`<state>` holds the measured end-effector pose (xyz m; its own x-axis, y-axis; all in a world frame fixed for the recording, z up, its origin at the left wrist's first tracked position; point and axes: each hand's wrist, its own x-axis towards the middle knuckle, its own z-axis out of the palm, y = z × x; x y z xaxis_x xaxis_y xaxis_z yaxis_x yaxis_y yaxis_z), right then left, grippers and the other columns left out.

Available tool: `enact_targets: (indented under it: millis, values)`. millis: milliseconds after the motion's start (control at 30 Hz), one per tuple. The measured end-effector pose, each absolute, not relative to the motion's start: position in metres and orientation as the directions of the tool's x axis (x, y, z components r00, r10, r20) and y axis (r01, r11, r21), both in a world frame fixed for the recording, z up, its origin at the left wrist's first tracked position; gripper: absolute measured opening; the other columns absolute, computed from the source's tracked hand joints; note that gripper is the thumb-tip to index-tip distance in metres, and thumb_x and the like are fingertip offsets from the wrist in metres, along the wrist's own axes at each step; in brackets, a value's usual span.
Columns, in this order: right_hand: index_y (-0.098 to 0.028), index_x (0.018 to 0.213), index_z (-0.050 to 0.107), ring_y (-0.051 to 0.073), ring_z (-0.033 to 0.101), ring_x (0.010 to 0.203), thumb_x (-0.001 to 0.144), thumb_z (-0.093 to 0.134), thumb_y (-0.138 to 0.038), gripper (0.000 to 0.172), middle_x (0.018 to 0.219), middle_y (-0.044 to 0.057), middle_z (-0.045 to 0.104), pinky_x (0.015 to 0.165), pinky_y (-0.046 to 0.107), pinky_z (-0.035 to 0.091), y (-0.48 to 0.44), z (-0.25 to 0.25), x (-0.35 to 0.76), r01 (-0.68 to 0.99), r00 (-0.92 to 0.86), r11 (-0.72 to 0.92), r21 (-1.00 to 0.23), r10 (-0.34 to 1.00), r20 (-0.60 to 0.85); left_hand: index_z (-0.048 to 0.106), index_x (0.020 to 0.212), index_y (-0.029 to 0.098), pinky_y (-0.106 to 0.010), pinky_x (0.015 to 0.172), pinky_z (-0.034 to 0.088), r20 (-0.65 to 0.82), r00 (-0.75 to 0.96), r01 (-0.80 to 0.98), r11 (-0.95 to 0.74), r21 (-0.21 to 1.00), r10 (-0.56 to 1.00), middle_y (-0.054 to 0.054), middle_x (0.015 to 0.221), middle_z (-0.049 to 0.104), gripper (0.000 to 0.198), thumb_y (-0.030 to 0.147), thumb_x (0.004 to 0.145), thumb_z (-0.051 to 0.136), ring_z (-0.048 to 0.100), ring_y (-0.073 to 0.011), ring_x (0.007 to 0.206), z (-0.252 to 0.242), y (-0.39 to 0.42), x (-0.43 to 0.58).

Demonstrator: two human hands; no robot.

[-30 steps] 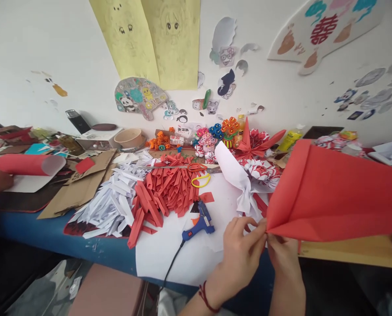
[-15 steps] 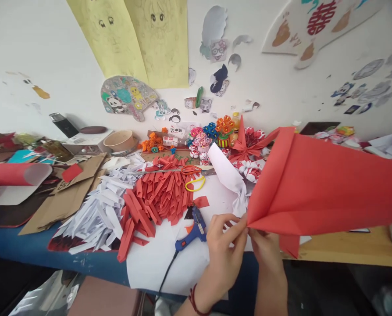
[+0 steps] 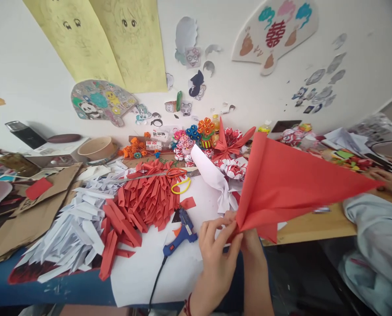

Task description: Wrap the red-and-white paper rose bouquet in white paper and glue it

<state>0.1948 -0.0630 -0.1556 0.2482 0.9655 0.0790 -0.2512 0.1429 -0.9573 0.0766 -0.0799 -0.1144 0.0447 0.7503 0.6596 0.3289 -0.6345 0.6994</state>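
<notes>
A large sheet of red paper [image 3: 291, 175], with a folded band along its left side, stretches out to the right above the table. My left hand [image 3: 217, 250] is closed, pinching the sheet's gathered lower left corner between thumb and fingers. Close behind it, my right hand [image 3: 251, 242] grips the same corner from below; its fingers are partly hidden by the paper. Just beyond the hands lies a twisted white paper [image 3: 212, 173], pinched at its lower end. A blue glue gun [image 3: 180, 235] rests on white paper left of my left hand.
Piles of folded red strips [image 3: 150, 193] and white strips [image 3: 74, 224] lie to the left, with scissors [image 3: 150, 176] across them. Cardboard [image 3: 34, 215] is farther left. Paper flowers [image 3: 229, 145] stand along the wall. Another person's hand [image 3: 391, 181] and pale sleeve [image 3: 375, 224] are at right.
The view has shifted right, bringing another person's hand and sleeve into sight. The red sheet now tapers to a point at right. Both my hands keep hold of its corner.
</notes>
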Motion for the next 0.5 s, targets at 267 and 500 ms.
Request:
enact_targets:
  millis: [267,500]
  values:
    - [-0.023,0.052,0.052,0.016,0.045,0.055,0.060,0.080,-0.059,0.046,0.054,-0.001,0.045,0.052,0.030,0.044,-0.065,-0.158,0.194,-0.377,0.082,0.003,-0.926,0.996,-0.031,0.069,0.108,0.023,-0.034,0.087,0.047,0.471,0.170,0.205,-0.499,0.842,0.866,-0.006,0.107,0.065,0.020,0.024,0.088,0.069,0.057,-0.0208,0.100,-0.116,-0.073,0.065]
    - [-0.022,0.043,0.049,0.014,0.039,0.044,0.076,0.062,-0.064,0.055,0.043,0.000,0.042,0.044,0.028,0.035,-0.071,-0.139,0.182,-0.263,-0.188,-0.017,-0.965,0.982,0.034,0.066,0.115,0.020,-0.036,0.087,0.050,0.234,0.355,-0.029,-0.239,0.970,0.905,-0.009,0.105,0.067,0.052,0.056,0.078,0.074,0.060,-0.0227,0.098,-0.111,-0.059,0.041]
